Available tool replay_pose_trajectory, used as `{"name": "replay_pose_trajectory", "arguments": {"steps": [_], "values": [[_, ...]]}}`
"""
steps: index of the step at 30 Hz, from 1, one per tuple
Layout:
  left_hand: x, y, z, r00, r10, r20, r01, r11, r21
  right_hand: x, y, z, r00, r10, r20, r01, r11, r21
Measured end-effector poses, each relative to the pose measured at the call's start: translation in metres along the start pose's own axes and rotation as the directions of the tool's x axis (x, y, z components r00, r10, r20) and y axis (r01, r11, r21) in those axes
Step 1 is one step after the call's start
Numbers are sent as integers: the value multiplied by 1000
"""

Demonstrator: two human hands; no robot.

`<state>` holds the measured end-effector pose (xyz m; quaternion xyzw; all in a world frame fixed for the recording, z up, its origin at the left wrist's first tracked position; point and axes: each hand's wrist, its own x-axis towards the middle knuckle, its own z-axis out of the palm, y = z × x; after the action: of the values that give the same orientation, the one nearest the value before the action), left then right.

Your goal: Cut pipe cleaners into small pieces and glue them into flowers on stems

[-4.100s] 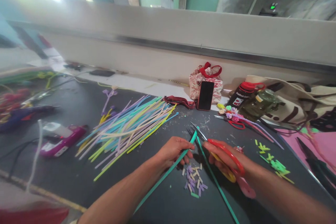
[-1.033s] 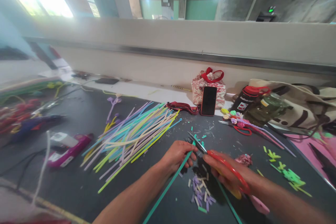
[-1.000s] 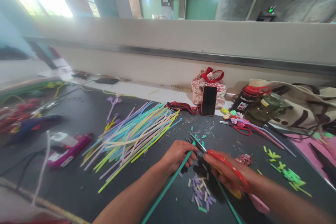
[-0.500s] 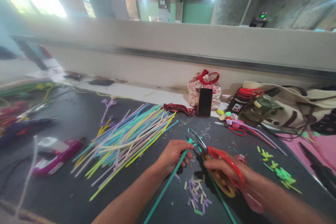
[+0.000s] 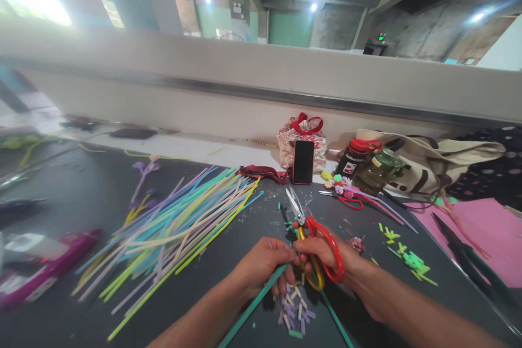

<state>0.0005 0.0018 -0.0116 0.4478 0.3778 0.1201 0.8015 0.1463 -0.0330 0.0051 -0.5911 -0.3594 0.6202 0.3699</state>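
Observation:
My left hand [image 5: 265, 261] is closed, pinching the end of a green pipe cleaner [image 5: 255, 302] that runs down to the bottom edge. In my right hand [image 5: 320, 250] are scissors [image 5: 297, 207] with red and yellow handles, their blades pointing up and away from the strip. The fingertips of both hands meet or nearly meet; what lies between them is hidden. Another green strip [image 5: 336, 318] passes below my right hand. Under the hands lies a pile of short purple and cream cut pieces [image 5: 290, 310]. A few green bits [image 5: 289, 225] lie by the scissors.
Long pastel pipe cleaners [image 5: 175, 234] spread to the left, beyond them a purple glue gun [image 5: 69, 250]. A phone [image 5: 303, 162] leans on a patterned bag [image 5: 285, 136]. To the right are bottles [image 5: 348, 160], yellow-green pieces [image 5: 414, 261], small scissors [image 5: 351, 203] and pink paper [image 5: 481, 228].
The scissors have swung away from the strip's end, blades now upward. My right hand has come in against my left, which has dropped slightly. The view has turned a little rightward.

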Motion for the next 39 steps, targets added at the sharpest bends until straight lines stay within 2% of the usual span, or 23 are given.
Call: {"name": "replay_pose_trajectory", "arguments": {"steps": [3, 12, 19, 23, 26, 31, 35, 39], "values": [[0, 0, 1, 999, 12, -35, -12, 1000, 15, -3, -5, 0, 1000, -25, 2, 25, 1000, -14], [3, -6, 3, 1000, 19, 3, -19, 995, 98, -1, -1, 0, 999, -40, 7, 40, 999, -3], [-8, -4, -7, 999, -1, -33, 6, 986, 166, 10, 0, -9, 999, -54, -8, 54, 997, 56], [-13, -5, -10, 998, -33, -45, 41, 981, 192, 13, -3, -7, 999, -41, -24, 43, 997, 60], [-11, -5, -11, 997, -16, -71, 28, 985, 170, 13, -7, -6, 999, -24, -32, 25, 999, 37], [-8, 0, -25, 975, 66, -211, -52, 996, 70, -6, 0, -20, 994, 108, 27, -107, 994, -32], [-7, 3, -34, 970, 75, -229, -68, 997, 35, -29, 13, -31, 985, 165, 44, -162, 985, -59], [-6, 3, -33, 965, 67, -253, -68, 998, 4, -39, 19, -34, 974, 221, 56, -218, 975, -46]]}}
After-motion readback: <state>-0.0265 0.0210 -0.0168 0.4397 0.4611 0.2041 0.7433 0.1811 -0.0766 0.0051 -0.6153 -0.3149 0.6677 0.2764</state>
